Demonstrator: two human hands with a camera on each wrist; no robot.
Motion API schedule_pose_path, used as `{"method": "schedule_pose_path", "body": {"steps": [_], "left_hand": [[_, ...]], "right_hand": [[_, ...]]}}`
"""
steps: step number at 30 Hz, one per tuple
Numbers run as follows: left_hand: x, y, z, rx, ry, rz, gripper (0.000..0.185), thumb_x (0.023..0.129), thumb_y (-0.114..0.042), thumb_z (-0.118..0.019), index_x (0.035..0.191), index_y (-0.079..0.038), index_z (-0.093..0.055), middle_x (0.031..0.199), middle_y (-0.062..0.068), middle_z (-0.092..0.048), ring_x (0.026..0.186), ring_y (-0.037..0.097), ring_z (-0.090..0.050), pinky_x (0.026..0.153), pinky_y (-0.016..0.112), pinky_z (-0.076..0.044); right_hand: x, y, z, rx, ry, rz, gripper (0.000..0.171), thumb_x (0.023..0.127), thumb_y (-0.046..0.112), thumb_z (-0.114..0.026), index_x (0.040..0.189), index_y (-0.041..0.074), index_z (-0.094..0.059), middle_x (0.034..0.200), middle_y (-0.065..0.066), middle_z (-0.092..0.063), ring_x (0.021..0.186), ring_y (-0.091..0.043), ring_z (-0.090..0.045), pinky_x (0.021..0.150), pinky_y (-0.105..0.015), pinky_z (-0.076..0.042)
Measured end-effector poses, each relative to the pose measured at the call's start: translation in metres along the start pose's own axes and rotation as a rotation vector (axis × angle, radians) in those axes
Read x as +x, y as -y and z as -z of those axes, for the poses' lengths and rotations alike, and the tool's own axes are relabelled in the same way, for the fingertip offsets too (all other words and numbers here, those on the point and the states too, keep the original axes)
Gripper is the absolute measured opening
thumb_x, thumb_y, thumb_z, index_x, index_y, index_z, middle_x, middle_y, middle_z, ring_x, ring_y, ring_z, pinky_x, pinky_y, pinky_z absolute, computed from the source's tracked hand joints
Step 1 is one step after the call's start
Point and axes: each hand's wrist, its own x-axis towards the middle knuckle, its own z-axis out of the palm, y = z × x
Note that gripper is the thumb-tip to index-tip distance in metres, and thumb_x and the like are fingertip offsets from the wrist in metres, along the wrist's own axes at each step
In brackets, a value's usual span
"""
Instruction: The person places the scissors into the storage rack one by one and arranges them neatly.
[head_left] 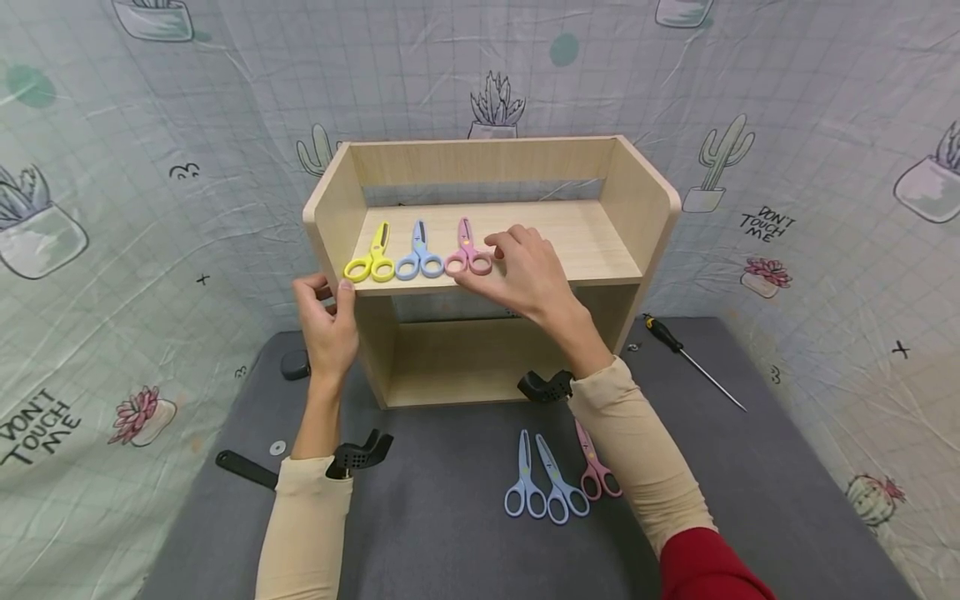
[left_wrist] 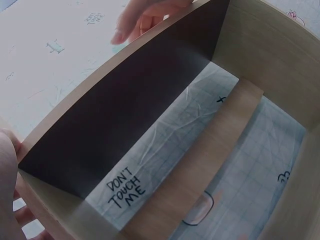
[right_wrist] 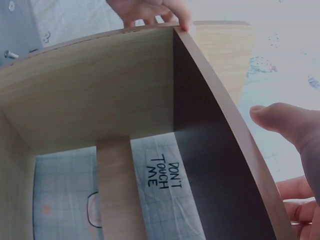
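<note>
My left hand [head_left: 328, 329] grips the front left corner of a pale wooden shelf unit [head_left: 480, 158], thumb at the front edge of its upper board. On that board, yellow scissors [head_left: 380, 242], blue scissors [head_left: 419, 242] and pink scissors [head_left: 466, 237] stand in a row from left to right, blades toward the back. My right hand [head_left: 528, 275] is beside the pink scissors, thumb by their handle loops and fingers loosely bent to the right of them. In the right wrist view the thumb [right_wrist: 280, 120] is apart from the bent fingers. The wrist views show no scissors.
Two more blue scissors [head_left: 523, 475] and another pair of pink scissors [head_left: 592, 467] lie on the grey table [head_left: 442, 533] in front of the unit. A screwdriver [head_left: 693, 358] lies at right. At left are a black handle [head_left: 245, 468], partly under the sleeve, and a metal disc [head_left: 277, 447].
</note>
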Motion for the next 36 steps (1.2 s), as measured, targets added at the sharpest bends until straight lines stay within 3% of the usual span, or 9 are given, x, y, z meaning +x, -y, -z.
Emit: {"method": "schedule_pose_path", "body": {"steps": [7,19,26,36], "left_hand": [[-0.001,-0.002,-0.001,0.009,0.010,-0.003,0.030,0.099,-0.021,-0.054,0.118,0.001,-0.046,0.111,-0.004,-0.049,0.098,0.012,-0.050,0.077,0.024,-0.043],[-0.001,0.000,-0.001,0.016,0.011,-0.009,0.033,0.100,-0.022,-0.054,0.120,0.003,-0.046,0.113,-0.004,-0.049,0.098,0.013,-0.049,0.077,0.025,-0.043],[-0.001,-0.001,-0.001,0.021,0.010,-0.003,0.034,0.099,-0.023,-0.054,0.120,0.003,-0.046,0.114,-0.001,-0.050,0.098,0.011,-0.049,0.077,0.024,-0.043],[0.000,-0.004,0.000,0.004,0.007,0.004,0.032,0.099,-0.021,-0.054,0.119,0.002,-0.046,0.115,0.002,-0.051,0.099,0.009,-0.049,0.078,0.024,-0.043]], "right_hand": [[-0.014,-0.002,0.005,0.010,-0.087,0.036,0.069,0.081,0.057,-0.072,0.122,0.002,-0.066,0.112,-0.013,-0.064,0.109,-0.033,-0.056,0.098,-0.048,-0.044],[-0.046,0.002,0.011,0.001,-0.295,0.143,0.069,0.079,0.052,-0.077,0.122,0.000,-0.064,0.108,-0.016,-0.060,0.095,-0.033,-0.050,0.087,-0.043,-0.040],[-0.069,0.003,0.008,0.027,-0.322,0.174,0.070,0.076,0.050,-0.080,0.122,0.000,-0.064,0.108,-0.015,-0.060,0.095,-0.032,-0.052,0.086,-0.043,-0.042],[-0.100,-0.001,-0.001,0.045,-0.291,0.173,0.074,0.073,0.047,-0.083,0.126,-0.001,-0.062,0.114,-0.016,-0.059,0.100,-0.033,-0.053,0.088,-0.044,-0.045]]}}
